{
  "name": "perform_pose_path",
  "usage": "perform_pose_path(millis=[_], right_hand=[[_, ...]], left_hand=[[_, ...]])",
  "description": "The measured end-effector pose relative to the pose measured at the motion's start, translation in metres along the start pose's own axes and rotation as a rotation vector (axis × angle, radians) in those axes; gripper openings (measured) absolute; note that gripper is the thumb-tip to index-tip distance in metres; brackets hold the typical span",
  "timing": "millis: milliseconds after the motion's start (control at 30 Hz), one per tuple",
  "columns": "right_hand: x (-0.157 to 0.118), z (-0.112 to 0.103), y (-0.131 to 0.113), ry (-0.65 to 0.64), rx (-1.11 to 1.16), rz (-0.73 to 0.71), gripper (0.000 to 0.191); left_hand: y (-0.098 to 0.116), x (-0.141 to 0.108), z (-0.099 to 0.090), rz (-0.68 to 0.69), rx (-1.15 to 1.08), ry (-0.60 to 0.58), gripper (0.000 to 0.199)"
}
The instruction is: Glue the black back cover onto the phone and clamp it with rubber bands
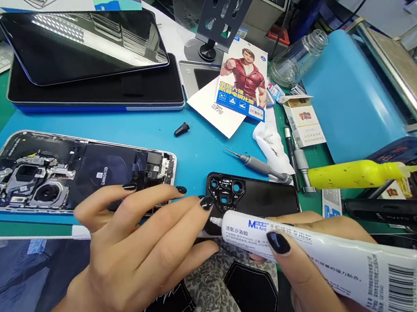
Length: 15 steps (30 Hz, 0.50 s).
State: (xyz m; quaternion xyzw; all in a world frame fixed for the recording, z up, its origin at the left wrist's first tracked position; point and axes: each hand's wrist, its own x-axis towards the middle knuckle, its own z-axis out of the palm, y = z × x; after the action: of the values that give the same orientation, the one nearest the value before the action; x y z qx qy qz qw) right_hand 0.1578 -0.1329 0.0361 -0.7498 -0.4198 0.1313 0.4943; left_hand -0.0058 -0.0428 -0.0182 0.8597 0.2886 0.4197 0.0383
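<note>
My right hand (310, 261) is wrapped round a white glue tube (329, 258), its nozzle pointing left. A dark phone back cover (266, 194) with camera cutouts lies under the tube's front end. My left hand (150, 240) reaches over the cover's left end, fingers extended and slightly spread, fingertips near the nozzle; its thumb side is partly hidden. Behind my left hand lies an opened phone (106, 165), its camera modules and battery exposed. A small black cap (181, 129) with a pin rests on the blue mat.
Another phone (89, 43) leans on a black box (102, 96) at the back left. A screwdriver (255, 163), a yellow bottle (356, 175) and a picture packet (244, 81) lie near the cover. A glass jar (293, 64) and blue machine (351, 100) stand at the right.
</note>
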Motion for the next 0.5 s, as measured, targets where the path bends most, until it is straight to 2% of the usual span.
perform_pose_path(millis=[200,367,500], right_hand=[[0.005,0.003,-0.005,0.033,-0.093,-0.059,0.005],[0.008,0.008,-0.008,0.021,-0.075,-0.053,0.004],[0.011,0.01,-0.008,0.035,-0.049,-0.037,0.007]], left_hand=[[0.001,-0.005,0.001,-0.059,-0.017,-0.024,0.036],[-0.002,-0.008,-0.001,-0.037,0.001,-0.016,0.038],[-0.001,-0.006,-0.004,-0.02,-0.006,-0.034,0.032]])
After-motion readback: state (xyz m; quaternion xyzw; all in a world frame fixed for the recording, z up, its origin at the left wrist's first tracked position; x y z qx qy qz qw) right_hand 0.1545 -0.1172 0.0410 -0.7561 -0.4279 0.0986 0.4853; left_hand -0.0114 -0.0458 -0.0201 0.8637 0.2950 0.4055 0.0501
